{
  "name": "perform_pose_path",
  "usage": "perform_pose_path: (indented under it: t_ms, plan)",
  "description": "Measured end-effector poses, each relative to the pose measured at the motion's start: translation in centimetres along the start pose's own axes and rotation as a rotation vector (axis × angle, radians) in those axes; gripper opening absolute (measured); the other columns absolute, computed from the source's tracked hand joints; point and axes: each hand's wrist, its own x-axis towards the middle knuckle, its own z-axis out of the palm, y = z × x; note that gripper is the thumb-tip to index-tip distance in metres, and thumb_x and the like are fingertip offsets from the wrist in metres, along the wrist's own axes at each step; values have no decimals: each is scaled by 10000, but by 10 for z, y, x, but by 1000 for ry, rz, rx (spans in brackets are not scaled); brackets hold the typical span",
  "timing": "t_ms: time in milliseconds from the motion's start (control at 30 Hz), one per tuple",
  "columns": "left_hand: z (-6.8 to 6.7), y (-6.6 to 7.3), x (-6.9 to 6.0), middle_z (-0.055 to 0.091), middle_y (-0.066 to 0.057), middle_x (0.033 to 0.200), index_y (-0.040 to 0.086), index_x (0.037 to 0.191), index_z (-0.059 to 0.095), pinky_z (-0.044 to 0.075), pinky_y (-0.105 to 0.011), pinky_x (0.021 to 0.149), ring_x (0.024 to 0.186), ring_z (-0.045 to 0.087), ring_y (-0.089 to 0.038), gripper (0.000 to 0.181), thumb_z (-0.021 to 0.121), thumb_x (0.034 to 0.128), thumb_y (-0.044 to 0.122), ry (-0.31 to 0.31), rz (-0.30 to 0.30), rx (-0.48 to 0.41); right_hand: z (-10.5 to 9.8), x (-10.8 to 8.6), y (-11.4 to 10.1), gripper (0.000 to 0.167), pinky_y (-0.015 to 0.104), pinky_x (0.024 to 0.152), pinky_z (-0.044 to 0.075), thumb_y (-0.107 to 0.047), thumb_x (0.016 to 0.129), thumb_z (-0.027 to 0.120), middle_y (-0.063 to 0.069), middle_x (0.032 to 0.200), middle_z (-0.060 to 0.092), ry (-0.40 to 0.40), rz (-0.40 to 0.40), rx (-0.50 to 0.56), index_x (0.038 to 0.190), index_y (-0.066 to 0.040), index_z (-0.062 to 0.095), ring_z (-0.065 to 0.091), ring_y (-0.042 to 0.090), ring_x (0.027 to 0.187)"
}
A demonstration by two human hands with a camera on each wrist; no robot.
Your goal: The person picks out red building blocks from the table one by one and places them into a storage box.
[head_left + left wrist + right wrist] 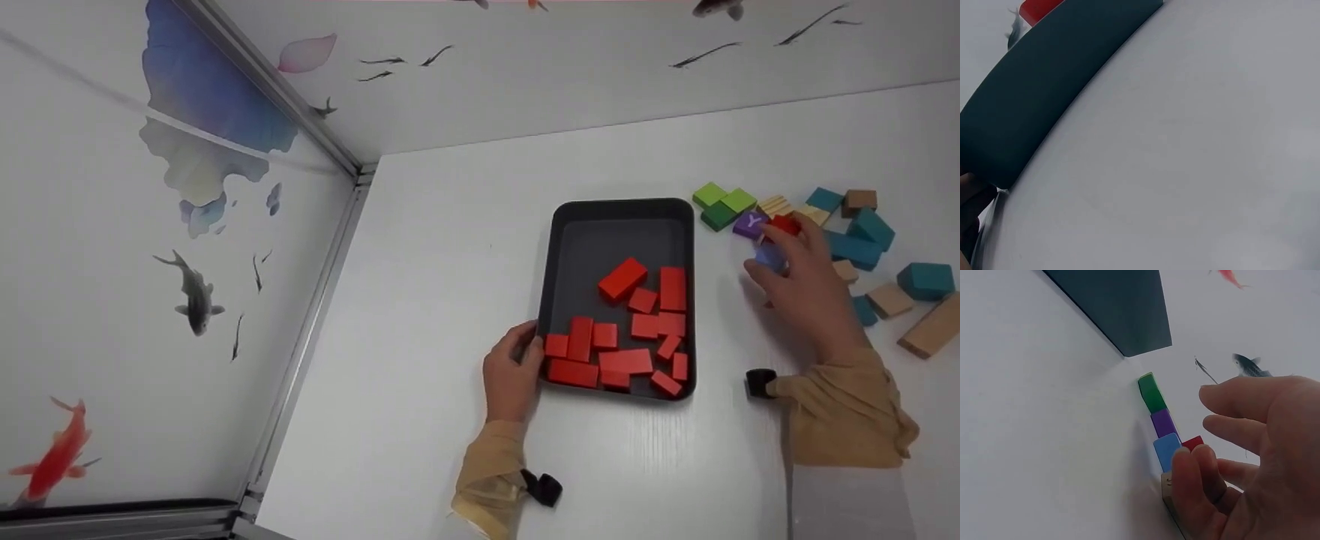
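My left hand holds the left wall of a dark grey tray near its lower corner. Several red blocks of different sizes lie in the tray, mostly in its lower half. To the right, my right hand reaches over the loose blocks with its fingers spread. Its fingertips are at a red block, and the thumb stands apart from it. A purple block with a white letter and a blue block lie beside that red one. In the right wrist view, fingers partly hide the red block.
Green blocks sit right of the tray's upper corner. Farther right are several teal blocks and plain wooden blocks, with a long wooden one at the edge of view. White panels with painted fish border the table.
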Motion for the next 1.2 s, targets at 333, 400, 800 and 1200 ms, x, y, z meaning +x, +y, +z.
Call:
perform_pose_path:
  t_ms: [333, 400, 800, 1200]
  plan:
    - [0, 0, 1, 607, 136, 1055, 248, 1096, 626, 434, -213, 860, 1007, 540, -15, 242, 565, 866, 201, 30, 63, -1, 11, -4, 1, 553, 614, 839, 362, -415, 899, 456, 216, 1365, 210, 25, 34, -47, 1395, -220, 308, 283, 429, 1153]
    - [0, -1, 1, 604, 148, 1054, 253, 1093, 627, 431, -207, 861, 1008, 537, -5, 240, 563, 866, 206, 31, 63, -1, 12, -4, 1, 551, 604, 836, 371, -427, 891, 465, 226, 1325, 255, 15, 37, -53, 1379, -205, 337, 287, 421, 1137]
    - [1, -2, 1, 603, 161, 1042, 258, 1093, 628, 438, -204, 848, 995, 538, 4, 240, 563, 866, 216, 24, 41, 1, 9, -7, 0, 580, 591, 846, 369, -410, 882, 499, 223, 1282, 324, 18, 32, -67, 1382, -167, 334, 304, 400, 1115]
    - [0, 0, 1, 610, 147, 1030, 246, 1083, 632, 441, -204, 843, 982, 547, -5, 229, 566, 865, 224, 33, 59, 15, 4, -15, -27, 552, 534, 817, 421, -382, 874, 525, 189, 1267, 394, 144, -77, -21, 1356, -156, 381, 384, 362, 1074]
